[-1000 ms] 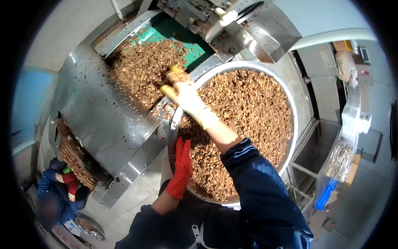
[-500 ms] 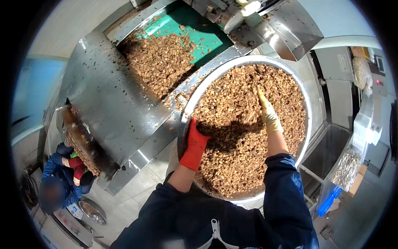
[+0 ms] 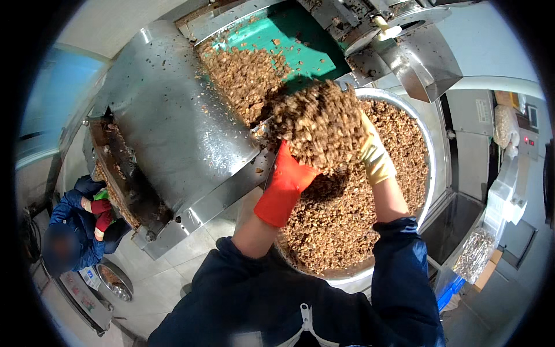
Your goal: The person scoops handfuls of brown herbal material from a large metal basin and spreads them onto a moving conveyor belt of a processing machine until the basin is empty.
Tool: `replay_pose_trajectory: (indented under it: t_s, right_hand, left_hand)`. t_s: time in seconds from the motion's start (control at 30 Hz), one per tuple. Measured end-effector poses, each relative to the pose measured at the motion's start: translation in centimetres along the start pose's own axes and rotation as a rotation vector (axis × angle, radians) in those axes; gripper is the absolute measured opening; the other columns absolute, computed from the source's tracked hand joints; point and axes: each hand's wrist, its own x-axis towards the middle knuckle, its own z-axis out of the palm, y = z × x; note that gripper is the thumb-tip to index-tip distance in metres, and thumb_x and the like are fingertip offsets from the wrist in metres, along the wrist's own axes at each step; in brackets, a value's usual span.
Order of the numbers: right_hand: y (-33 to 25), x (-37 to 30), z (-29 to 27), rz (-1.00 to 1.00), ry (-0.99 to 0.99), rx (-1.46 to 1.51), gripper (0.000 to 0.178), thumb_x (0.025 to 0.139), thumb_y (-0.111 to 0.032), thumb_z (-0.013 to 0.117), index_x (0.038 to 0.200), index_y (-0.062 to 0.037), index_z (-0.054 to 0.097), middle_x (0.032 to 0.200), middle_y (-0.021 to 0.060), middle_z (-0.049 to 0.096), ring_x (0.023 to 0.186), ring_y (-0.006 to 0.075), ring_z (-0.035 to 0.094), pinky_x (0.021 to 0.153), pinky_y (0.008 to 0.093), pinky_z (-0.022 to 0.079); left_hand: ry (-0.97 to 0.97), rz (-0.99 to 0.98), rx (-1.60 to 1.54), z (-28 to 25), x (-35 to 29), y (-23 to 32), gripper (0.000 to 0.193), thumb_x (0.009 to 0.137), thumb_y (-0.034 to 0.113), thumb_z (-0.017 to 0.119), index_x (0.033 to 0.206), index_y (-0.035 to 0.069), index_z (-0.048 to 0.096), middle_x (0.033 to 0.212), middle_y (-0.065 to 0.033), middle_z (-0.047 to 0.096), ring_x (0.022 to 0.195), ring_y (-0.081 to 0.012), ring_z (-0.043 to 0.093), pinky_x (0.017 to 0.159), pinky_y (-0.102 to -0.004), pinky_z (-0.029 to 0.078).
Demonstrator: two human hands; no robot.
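Observation:
Between my two gloved hands rises a big heap of brown chopped pieces (image 3: 324, 124), blurred by motion. My left hand (image 3: 286, 179), in a red rubber glove, cups it from the left and below. From the right, my right hand (image 3: 376, 153) in a pale yellow glove presses against it. Under both hands stands a large round metal tub (image 3: 429, 173) filled with the same brown pieces. Beyond its far left rim lies a green conveyor belt (image 3: 303, 43), partly covered by a pile of these pieces (image 3: 248, 75). The heap hides most of my fingers.
A sloping steel cover (image 3: 167, 127) adjoins the belt on the left. A metal chute (image 3: 425, 69) juts out at the far right. At lower left another person (image 3: 81, 225) in blue sits near a metal bowl (image 3: 115, 280). Clear bags (image 3: 474, 254) stand at right.
My hands have closed on a heap of pieces and lifted it out of the tub, up and to the left toward the belt. The view has shifted slightly.

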Motion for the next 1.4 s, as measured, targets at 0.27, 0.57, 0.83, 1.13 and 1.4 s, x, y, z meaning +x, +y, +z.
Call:
replay_pose_trajectory:
  t_s: [0.27,0.57,0.83,1.13,1.4]
  right_hand:
    - [-9.9,6.7,3.9,0.119,0.334,0.318,0.095,0.086,-0.055,0.059,0.148,-0.0001,0.011,0.151,0.0273,0.016,0.133,0.0421,0.032,0.105,0.0539,0.033]
    - [-4.5,-12.7,-4.0,0.150,0.696,-0.144,0.066,0.088,-0.044,0.061,0.134,0.0010,0.044,0.135,0.0209,0.048,0.125,0.0305,0.047,0.105,0.0439,0.038]
    - [9.1,-21.2,-14.1,0.437,0.780,0.007,0.071,0.092,-0.050,0.051,0.143,-0.0051,0.033,0.149,0.0152,0.031,0.138,0.0270,0.030,0.113,0.0408,0.025]
    - [15.8,-13.5,-6.3,0.522,0.519,-0.408,0.056,0.097,-0.031,0.040,0.147,-0.0100,0.028,0.151,0.0086,0.030,0.138,0.0257,0.029,0.115,0.0330,0.022]
    - [7.6,-6.3,-1.0,0.300,0.630,0.549,0.057,0.097,-0.038,0.040,0.146,-0.0108,0.029,0.151,0.0063,0.030,0.138,0.0237,0.028,0.115,0.0390,0.019]
  left_hand:
    - [0.298,0.259,0.183,9.6,2.6,6.8,0.077,0.093,0.051,0.045,0.151,0.019,0.005,0.157,-0.0111,0.003,0.143,-0.0374,0.007,0.105,-0.0709,0.015]
    - [0.385,0.037,0.505,-3.6,-7.4,0.0,0.078,0.088,0.054,0.056,0.148,0.015,0.023,0.153,-0.0103,0.021,0.141,-0.0304,0.019,0.113,-0.0481,0.017]
    - [0.961,-0.029,0.421,-17.1,-9.5,-5.2,0.106,0.069,0.073,0.063,0.150,0.022,0.017,0.158,-0.0047,0.001,0.144,-0.0306,0.006,0.109,-0.0633,0.005]
    - [0.495,0.015,0.075,-16.3,-3.5,-5.3,0.064,0.092,0.059,0.042,0.140,0.018,0.042,0.143,-0.0050,0.043,0.131,-0.0288,0.039,0.109,-0.0529,0.027]
    - [0.263,0.074,0.018,-6.2,-1.0,-2.7,0.057,0.091,0.050,0.051,0.133,0.012,0.050,0.136,-0.0067,0.051,0.123,-0.0298,0.048,0.107,-0.0518,0.033]
